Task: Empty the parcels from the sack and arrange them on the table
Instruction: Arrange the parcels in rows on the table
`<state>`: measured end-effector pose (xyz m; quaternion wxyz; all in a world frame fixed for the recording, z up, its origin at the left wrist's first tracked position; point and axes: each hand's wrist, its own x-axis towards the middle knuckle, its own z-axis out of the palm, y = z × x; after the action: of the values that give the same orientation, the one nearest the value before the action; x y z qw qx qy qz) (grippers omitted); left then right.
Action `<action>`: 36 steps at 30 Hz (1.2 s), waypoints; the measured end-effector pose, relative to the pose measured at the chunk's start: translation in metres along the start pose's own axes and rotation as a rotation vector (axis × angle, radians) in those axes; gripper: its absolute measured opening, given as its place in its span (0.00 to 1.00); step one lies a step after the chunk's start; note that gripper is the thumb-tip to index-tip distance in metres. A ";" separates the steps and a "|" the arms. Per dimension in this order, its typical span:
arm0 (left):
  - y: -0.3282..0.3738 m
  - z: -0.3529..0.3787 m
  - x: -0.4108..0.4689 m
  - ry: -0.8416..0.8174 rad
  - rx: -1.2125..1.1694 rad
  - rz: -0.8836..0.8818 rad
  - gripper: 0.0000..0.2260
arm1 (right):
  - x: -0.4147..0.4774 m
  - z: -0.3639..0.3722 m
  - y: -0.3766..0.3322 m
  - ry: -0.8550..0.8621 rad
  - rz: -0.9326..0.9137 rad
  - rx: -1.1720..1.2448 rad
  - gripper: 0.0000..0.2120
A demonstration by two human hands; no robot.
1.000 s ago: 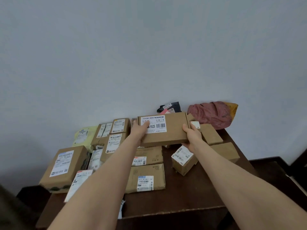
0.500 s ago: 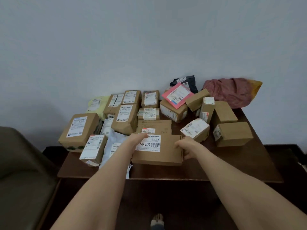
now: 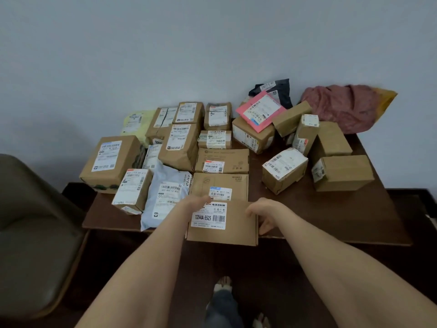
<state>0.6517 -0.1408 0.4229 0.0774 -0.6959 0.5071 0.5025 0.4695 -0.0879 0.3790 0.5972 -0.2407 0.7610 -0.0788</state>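
Many parcels crowd the far and left parts of a dark wooden table, most of them brown cardboard boxes with white barcode labels. Off the tabletop's left edge stands a chair with a smooth olive-brown padded seat. At the far right corner, against the wall, the sack lies slumped and crumpled, dull red cloth with a yellow patch at its right end. A large box of taped cardboard sits at the left edge, partly overhanging it. The flat box, thin and rectangular, lies at the near edge with its near side jutting out past the tabletop. Just left of it a glossy pale grey mailer sags over the same edge. A pink mailer lies tilted on a carton near the far edge.

Both bare forearms reach forward. The right hand grips the flat box's right side, fingers curled over the top, thumb pointing down beside it. The left hand rests on the box's far left corner; its fingers are hidden, so its hold cannot be told.
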 end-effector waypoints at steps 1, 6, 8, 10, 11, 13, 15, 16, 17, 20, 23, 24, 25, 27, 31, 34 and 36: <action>0.001 0.000 0.000 -0.002 0.007 0.006 0.26 | 0.002 0.001 0.000 -0.008 -0.001 0.007 0.24; 0.007 0.001 0.003 -0.007 0.090 -0.017 0.27 | 0.014 0.005 -0.003 -0.019 0.062 0.005 0.18; 0.009 0.001 0.003 -0.011 0.120 -0.034 0.28 | 0.020 0.006 0.000 -0.028 0.093 0.000 0.10; 0.012 0.001 0.004 -0.020 0.155 -0.047 0.28 | 0.016 0.006 0.003 -0.064 0.096 -0.054 0.09; 0.013 0.001 0.004 -0.025 0.177 -0.051 0.27 | 0.010 0.007 0.005 -0.064 0.095 -0.055 0.09; 0.017 -0.001 0.002 -0.036 0.217 -0.052 0.27 | 0.010 0.006 0.004 -0.029 0.042 0.014 0.08; 0.021 -0.004 0.002 -0.046 0.237 -0.052 0.27 | 0.020 0.004 0.003 0.026 0.039 0.014 0.11; 0.022 -0.005 0.002 -0.053 0.245 -0.054 0.27 | 0.024 0.004 0.002 0.020 0.077 -0.056 0.11; 0.023 -0.005 0.003 -0.060 0.258 -0.057 0.27 | 0.031 0.002 0.003 0.021 0.097 -0.116 0.12; 0.021 -0.002 0.005 -0.088 0.304 -0.073 0.27 | 0.046 -0.002 0.006 0.063 0.104 -0.166 0.15; 0.020 -0.001 0.007 -0.060 0.289 -0.060 0.25 | 0.036 -0.001 0.000 0.081 0.084 -0.167 0.14; 0.020 -0.001 0.008 -0.048 0.285 -0.054 0.24 | 0.032 -0.001 -0.002 0.096 0.075 -0.164 0.12; 0.022 -0.001 0.009 -0.041 0.285 -0.047 0.24 | 0.030 -0.001 -0.005 0.112 0.068 -0.160 0.10; 0.024 -0.001 0.012 -0.026 0.283 -0.037 0.23 | 0.027 -0.002 -0.008 0.145 0.035 -0.150 0.06; 0.024 0.000 0.015 -0.031 0.282 -0.038 0.21 | 0.027 -0.003 -0.010 0.167 -0.016 -0.078 0.03; 0.024 0.002 0.018 -0.034 0.303 -0.031 0.21 | 0.031 -0.005 -0.014 0.161 -0.074 0.033 0.05; 0.025 0.003 0.021 -0.026 0.317 -0.025 0.21 | 0.029 -0.004 -0.015 0.193 -0.055 0.046 0.01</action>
<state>0.6299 -0.1636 0.4154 0.1990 -0.6747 0.5703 0.4242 0.4644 -0.1149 0.3605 0.5242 -0.2391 0.8061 -0.1355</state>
